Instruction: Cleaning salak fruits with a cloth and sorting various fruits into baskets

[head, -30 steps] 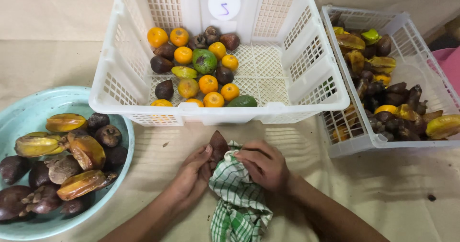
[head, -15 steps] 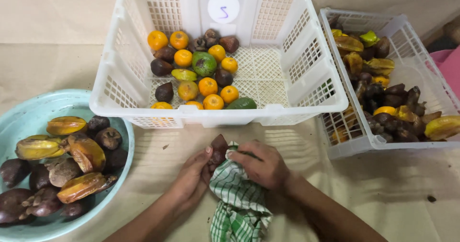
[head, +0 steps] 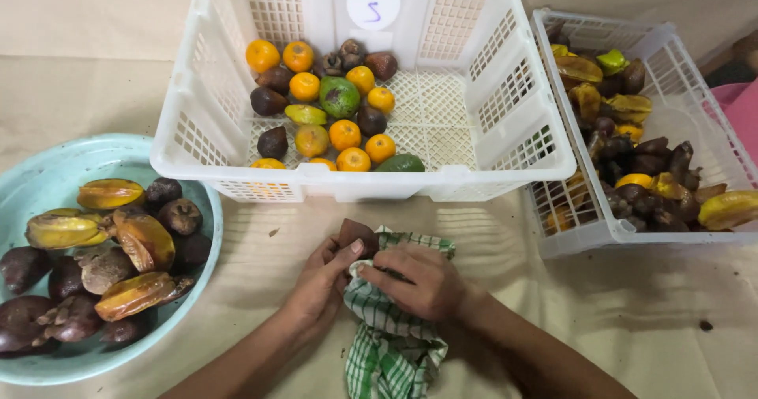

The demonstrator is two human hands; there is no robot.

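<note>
Fruit-wiping looked partly done, judging by how the produce lay around the big white crate (head: 505,150) at the top middle. That crate held a modest batch of small oranges (head: 345,134), dark brown fruits and a few green ones, all gathered in its left half, with the right half of its floor bare. Right of the crate stood a second white basket (head: 553,225), heaped with dark fruits and yellow star fruit. Left of and below the crate sat a pale blue basin (head: 47,178), well filled with brown fruits and star fruit (head: 109,194). So, by my reading, many pieces were left to handle.

Just below the crate's front rim, a green checked cloth (head: 395,344) hung down between the forearms. The right hand (head: 418,282) was closed over the cloth's upper part, pressing it toward the fruit. The left hand (head: 320,277) curled its fingers round a dark brown fruit (head: 355,232), thumb on top, the fruit touching the cloth.
</note>
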